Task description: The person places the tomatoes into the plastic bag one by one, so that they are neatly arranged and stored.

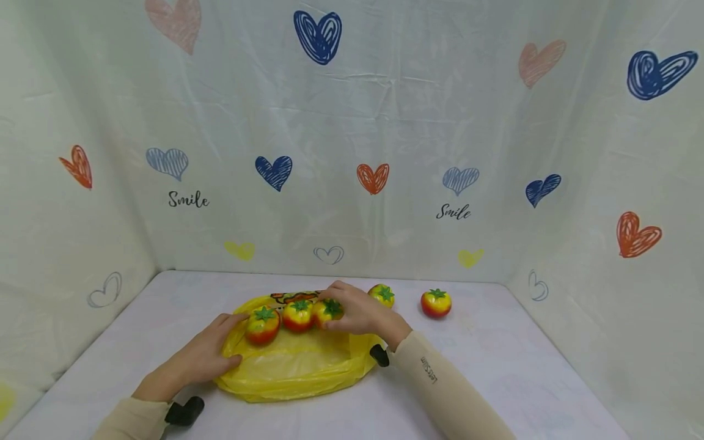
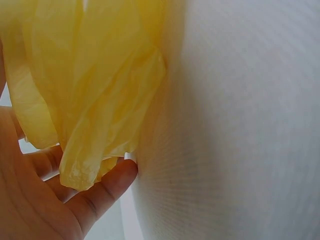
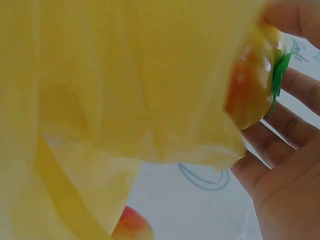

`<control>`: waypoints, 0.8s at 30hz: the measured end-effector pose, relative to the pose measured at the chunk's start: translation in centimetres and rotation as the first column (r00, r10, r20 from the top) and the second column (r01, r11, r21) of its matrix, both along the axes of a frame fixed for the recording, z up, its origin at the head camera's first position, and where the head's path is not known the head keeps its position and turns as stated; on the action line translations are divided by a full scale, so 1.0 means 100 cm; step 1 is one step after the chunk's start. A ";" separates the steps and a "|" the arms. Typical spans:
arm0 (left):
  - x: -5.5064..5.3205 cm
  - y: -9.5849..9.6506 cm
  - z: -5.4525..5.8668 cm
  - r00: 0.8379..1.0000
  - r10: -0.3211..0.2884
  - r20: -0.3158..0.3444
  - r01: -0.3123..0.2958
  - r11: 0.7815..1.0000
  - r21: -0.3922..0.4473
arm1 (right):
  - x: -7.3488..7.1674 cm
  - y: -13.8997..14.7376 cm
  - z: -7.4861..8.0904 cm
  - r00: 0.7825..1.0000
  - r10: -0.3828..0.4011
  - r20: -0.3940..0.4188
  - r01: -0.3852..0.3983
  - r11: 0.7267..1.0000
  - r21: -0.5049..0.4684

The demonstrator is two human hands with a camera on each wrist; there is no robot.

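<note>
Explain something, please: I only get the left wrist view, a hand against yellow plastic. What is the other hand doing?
Observer: The right hand holds an imitation tomato.
Visitor: Oh! Are there others about?
Observer: Yes, the rightmost tomato sits on the white table, apart from the yellow plastic bag.
Visitor: And what hangs behind it all?
Observer: A pale sheet printed with hearts and the word "Smile".

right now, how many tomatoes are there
5 tomatoes: three in a row on or in the yellow plastic bag, the rightmost in the right hand; one on the table behind that hand; one farther right. More could be hidden in the bag.
</note>
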State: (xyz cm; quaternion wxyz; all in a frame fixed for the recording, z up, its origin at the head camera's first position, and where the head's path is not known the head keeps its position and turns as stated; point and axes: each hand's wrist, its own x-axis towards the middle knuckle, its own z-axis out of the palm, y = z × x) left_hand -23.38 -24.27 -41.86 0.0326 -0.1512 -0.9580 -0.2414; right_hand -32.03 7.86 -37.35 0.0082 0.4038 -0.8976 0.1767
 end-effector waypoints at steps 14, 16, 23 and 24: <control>0.000 0.001 0.001 1.000 0.007 0.013 -0.007 1.000 -0.003 | -0.009 0.001 -0.007 0.999 -0.036 -0.033 0.038 0.997 0.070; 0.000 0.001 0.001 1.000 0.010 0.011 -0.010 1.000 -0.003 | -0.010 0.001 -0.007 0.999 -0.039 -0.035 0.042 0.996 0.080; -0.001 0.001 -0.001 1.000 0.010 0.002 -0.010 1.000 0.000 | -0.011 0.001 -0.008 0.998 -0.051 -0.021 0.053 0.993 0.105; -0.001 0.001 -0.001 1.000 0.010 0.000 -0.010 1.000 0.001 | -0.011 0.001 -0.008 0.998 -0.052 -0.018 0.054 0.993 0.107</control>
